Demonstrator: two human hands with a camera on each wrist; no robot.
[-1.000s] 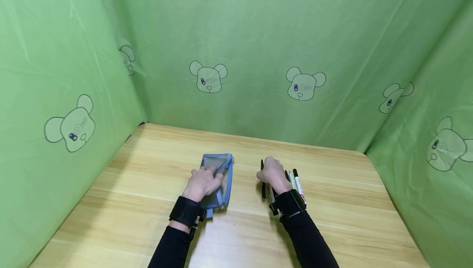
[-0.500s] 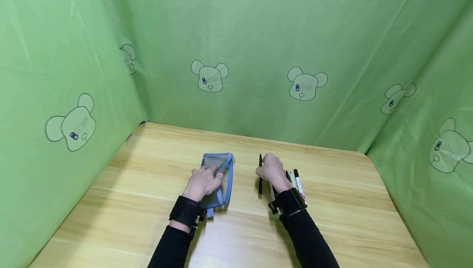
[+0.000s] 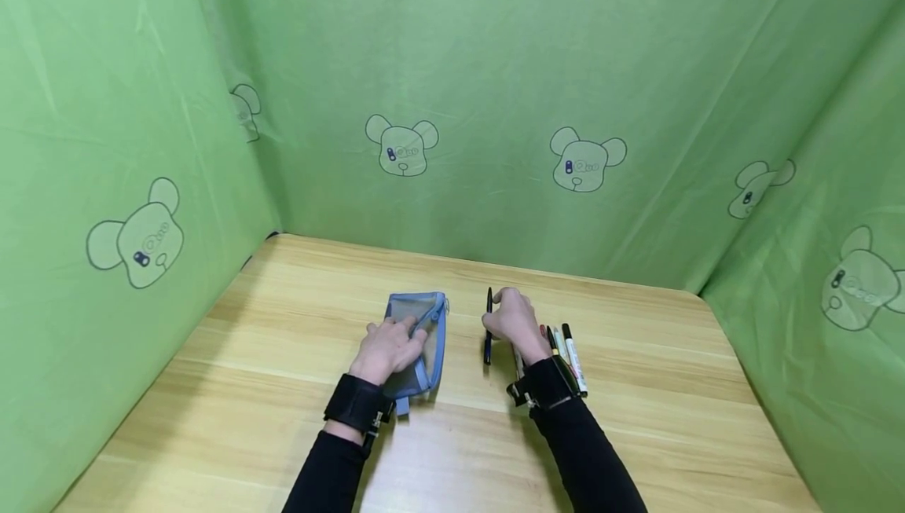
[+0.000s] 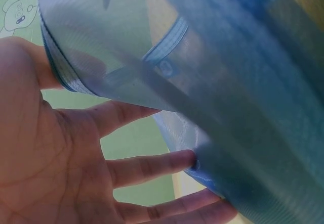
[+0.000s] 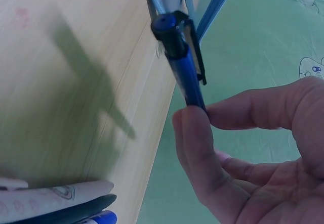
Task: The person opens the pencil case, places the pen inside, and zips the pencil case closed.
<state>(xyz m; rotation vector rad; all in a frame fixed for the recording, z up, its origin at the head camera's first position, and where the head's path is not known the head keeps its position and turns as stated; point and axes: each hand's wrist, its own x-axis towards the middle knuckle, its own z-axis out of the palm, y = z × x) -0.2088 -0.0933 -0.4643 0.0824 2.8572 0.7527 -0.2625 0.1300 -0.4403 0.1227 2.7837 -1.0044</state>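
A blue mesh pencil case [image 3: 439, 352] with a zipper lies on the table, its opening side facing right. My left hand [image 3: 385, 349] rests on it with fingers spread; in the left wrist view those fingers [image 4: 152, 169] look straight and touch the mesh [image 4: 238, 118], partly hidden behind it. To the right, my right hand [image 3: 514, 323] pinches a dark pen [image 3: 488, 344] between thumb and fingertips. The right wrist view shows this pen's blue barrel [image 5: 187, 77] with a black clip and black top end, raised off the wood.
Several pens and markers, including a white marker [image 3: 574, 360] with a black cap, lie side by side under and beside my right wrist. Green cloth [image 3: 488, 214] printed with bear heads walls in the back and sides of the wooden table [image 3: 679, 411].
My right hand has moved left and slightly away from me with the pen, off the other pens and nearer the pencil case. The left hand and the case have stayed put.
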